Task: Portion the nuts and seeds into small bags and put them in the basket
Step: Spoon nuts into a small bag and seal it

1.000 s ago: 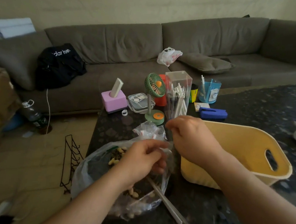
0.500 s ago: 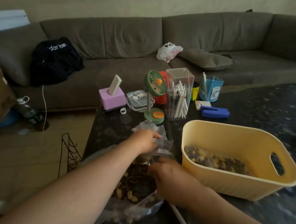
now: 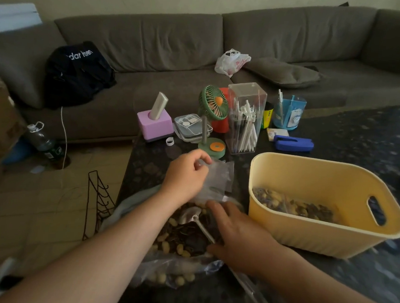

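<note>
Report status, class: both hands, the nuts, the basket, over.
Left hand pinches a small empty bag. Right hand reaches the spoon in the big nut bag. Yellow basket holds filled bags; nothing blocking.
</note>
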The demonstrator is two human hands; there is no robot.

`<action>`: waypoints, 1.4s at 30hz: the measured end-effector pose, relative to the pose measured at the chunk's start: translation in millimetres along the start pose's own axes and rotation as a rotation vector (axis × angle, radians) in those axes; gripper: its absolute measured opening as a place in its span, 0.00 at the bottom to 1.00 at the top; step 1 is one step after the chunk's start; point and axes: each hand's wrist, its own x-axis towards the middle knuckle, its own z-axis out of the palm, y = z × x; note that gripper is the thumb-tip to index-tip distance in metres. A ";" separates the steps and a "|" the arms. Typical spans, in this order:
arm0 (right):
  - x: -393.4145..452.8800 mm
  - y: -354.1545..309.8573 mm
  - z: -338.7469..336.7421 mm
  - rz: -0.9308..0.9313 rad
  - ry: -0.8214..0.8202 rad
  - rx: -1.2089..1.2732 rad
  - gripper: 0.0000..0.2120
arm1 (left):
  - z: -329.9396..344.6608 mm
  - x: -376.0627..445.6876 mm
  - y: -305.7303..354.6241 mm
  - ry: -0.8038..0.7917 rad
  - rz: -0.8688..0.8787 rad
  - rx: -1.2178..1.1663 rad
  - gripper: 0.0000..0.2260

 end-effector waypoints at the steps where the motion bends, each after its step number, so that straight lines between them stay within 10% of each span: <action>1: -0.8 0.7 -1.3 0.016 -0.017 -0.021 0.42 | -4.4 -6.2 -2.5 0.009 0.006 -0.028 0.11; 12: -18.1 -10.7 -7.0 0.150 -0.118 -0.095 0.29 | -38.8 -79.9 -40.6 0.041 -0.167 -0.469 0.09; 19: -12.3 -40.4 -25.8 -0.074 0.276 0.101 0.09 | -51.4 -103.4 -21.1 -0.034 -0.347 -0.816 0.07; 25: 12.5 -56.5 -15.9 -0.317 0.500 0.055 0.20 | -68.6 -111.4 -21.1 -0.221 -0.555 -1.183 0.08; 37: 27.3 -80.5 -21.4 -0.057 0.620 0.437 0.12 | -82.6 -122.6 -25.8 -0.261 -0.560 -1.167 0.13; 42: 31.6 -78.5 -21.2 0.098 0.547 0.534 0.07 | -74.1 -125.5 -29.1 -0.087 -0.265 -0.525 0.08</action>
